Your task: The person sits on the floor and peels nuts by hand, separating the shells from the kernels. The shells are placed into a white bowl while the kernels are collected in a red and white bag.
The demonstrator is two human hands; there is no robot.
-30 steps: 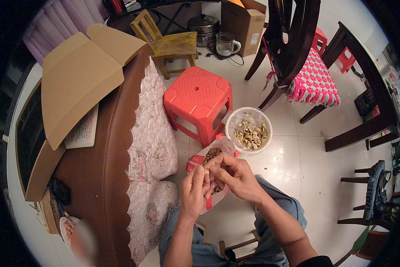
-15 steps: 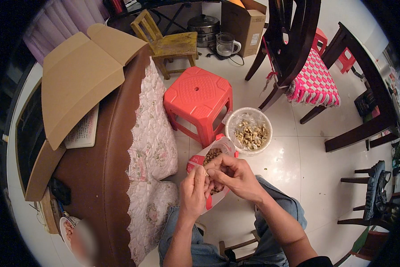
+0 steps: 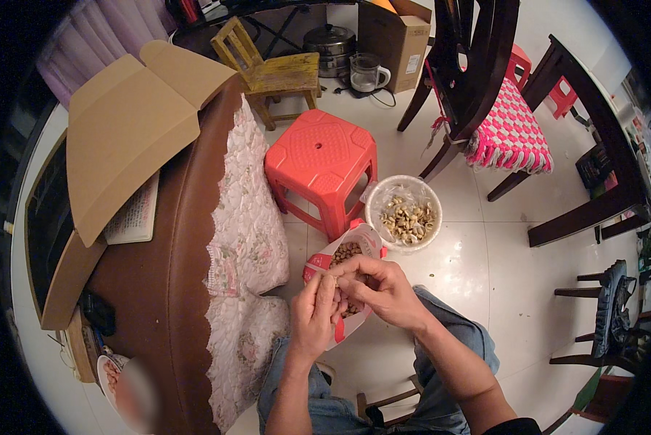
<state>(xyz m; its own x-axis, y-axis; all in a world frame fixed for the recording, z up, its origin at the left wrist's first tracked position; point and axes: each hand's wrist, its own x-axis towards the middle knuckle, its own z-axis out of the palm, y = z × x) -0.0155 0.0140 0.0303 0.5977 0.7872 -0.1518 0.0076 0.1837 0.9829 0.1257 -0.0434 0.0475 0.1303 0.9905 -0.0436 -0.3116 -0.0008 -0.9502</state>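
A small pale piece [image 3: 335, 281], mostly hidden by fingers, sits near the centre of the frame, just below the middle. The left hand [image 3: 314, 308] pinches it between thumb and forefinger; the right hand [image 3: 380, 290] has its thumb and forefinger curled against the same spot, but whether they grip it too cannot be told. Directly beneath is an open white-and-red bag [image 3: 366, 235] containing small brown nuts [image 3: 345, 251]. Up and right of it stands a round white plastic-lined bucket [image 3: 369, 214] of yellowish shells [image 3: 409, 220]. A square red plastic stool [image 3: 325, 148] occupies the upper centre; a white quilted floral cover [image 3: 247, 246] drapes a brown leather sofa [image 3: 140, 290] at left.
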